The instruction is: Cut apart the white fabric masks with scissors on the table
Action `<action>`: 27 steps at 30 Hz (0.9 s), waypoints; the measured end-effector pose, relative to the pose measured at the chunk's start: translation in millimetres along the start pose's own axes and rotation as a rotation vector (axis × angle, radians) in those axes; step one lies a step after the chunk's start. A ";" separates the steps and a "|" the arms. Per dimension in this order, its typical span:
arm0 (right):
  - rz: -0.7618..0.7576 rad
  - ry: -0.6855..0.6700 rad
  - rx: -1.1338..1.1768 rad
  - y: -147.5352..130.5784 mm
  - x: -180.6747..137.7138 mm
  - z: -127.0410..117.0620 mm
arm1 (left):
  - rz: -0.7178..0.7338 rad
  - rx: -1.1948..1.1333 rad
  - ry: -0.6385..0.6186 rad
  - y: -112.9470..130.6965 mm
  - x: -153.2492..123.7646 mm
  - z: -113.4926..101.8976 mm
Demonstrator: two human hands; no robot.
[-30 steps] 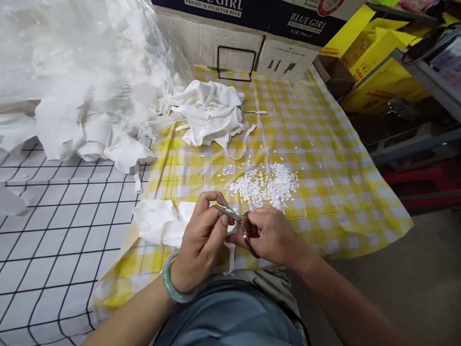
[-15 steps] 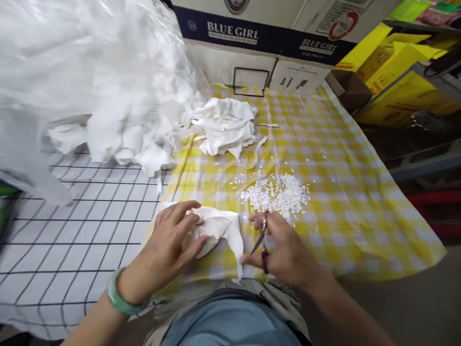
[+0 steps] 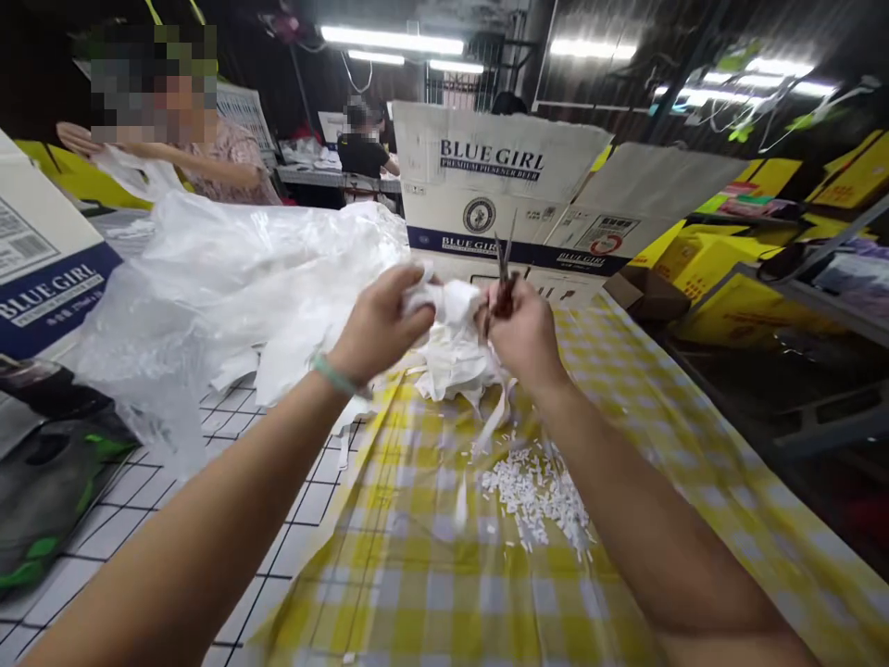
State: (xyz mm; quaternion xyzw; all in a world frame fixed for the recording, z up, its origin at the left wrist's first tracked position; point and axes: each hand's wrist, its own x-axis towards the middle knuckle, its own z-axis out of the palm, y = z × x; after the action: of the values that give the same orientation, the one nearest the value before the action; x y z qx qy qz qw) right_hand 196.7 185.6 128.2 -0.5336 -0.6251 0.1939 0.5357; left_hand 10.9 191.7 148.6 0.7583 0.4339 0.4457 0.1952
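Note:
My left hand (image 3: 385, 315) is closed on a white cloth piece (image 3: 457, 299), lifted above the table and blurred by motion. In my right hand (image 3: 528, 333) is a pair of scissors (image 3: 504, 264), blades pointing up and away from me. The right fingertips are at the cloth's right end; whether they pinch it too, I cannot tell. Just below both hands lies a heap of white cloth pieces (image 3: 448, 366) with thin straps trailing from it. Nearer to me, small white snippets (image 3: 532, 491) are scattered in a pile.
A yellow checked cover (image 3: 417, 574) lies over the table, beside a white black-lined cloth (image 3: 278, 556). A large clear bag of white fabric (image 3: 278, 250) fills the left. Beer cartons (image 3: 500, 208) stand behind. Two co-workers (image 3: 236, 167) are at the back, one holding white fabric.
Both hands have moved up and forward from the table's near edge to above the heap, carrying the white cloth and the scissors. The view has tilted up, showing the room.

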 end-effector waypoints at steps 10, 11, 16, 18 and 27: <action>0.205 -0.361 -0.175 60.8 -44.9 24.1 | -0.154 -0.028 -0.103 -46.3 -70.6 77.2; 0.205 -0.415 -0.167 56.5 -67.4 30.1 | -0.154 -0.031 -0.097 -44.9 -88.7 83.9; 0.051 -0.375 -0.312 42.7 -119.2 51.1 | -0.061 0.045 -0.110 -54.2 -128.8 71.4; 0.022 -0.347 -0.284 47.3 -115.6 57.7 | -0.055 0.109 -0.097 -74.6 -132.4 44.4; 0.209 -0.518 0.160 24.8 -121.1 98.0 | -0.111 0.347 0.069 -82.2 -158.2 -18.4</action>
State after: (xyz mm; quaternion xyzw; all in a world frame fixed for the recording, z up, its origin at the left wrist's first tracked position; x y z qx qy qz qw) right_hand 104.8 120.7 17.6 -0.4840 -0.6654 0.4265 0.3756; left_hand -80.2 103.4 22.0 0.7397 0.5519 0.3785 0.0708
